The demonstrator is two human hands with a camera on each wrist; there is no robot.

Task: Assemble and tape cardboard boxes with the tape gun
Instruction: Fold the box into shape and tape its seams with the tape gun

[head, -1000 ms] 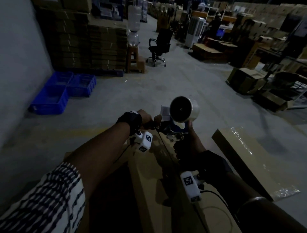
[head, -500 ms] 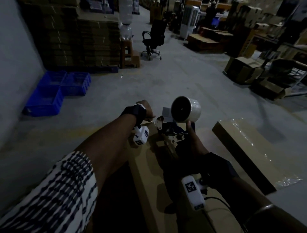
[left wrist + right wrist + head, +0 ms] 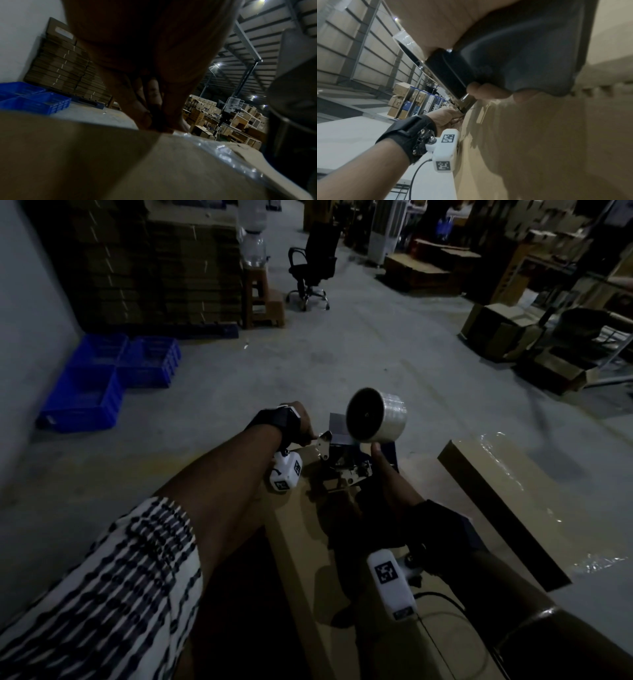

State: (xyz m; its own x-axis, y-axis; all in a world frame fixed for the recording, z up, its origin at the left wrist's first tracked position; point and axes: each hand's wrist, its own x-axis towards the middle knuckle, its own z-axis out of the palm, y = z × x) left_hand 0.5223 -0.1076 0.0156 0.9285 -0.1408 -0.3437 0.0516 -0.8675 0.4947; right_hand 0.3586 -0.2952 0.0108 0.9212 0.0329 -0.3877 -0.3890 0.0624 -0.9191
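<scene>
Cardboard, long and narrow, is the landmark for all of this: the cardboard box lies flat in front of the person with its long axis running from their body straight away toward the office chair in the distance. At the far end of the box sits the tape gun, its clear tape roll raised above the box top and its metal nose pointing forward and down at the far edge. The right hand is wrapped firmly round the gun's handle, thumb laid up toward the roll. The left hand is at the far end of the box just left of the gun's nose, fingers drawn together and pressing down on what looks like the tape's end at the edge (whether it pinches the tape or only pins it, I cannot tell). The step in hand seems to be anchoring the strip, so it would go best with the left fingertips kept hard on the tape end, the gun's nose flat to the cardboard, and a steady pull back along the box's long axis, centred on the seam. A second box lies right of the first, shiny with tape.
</scene>
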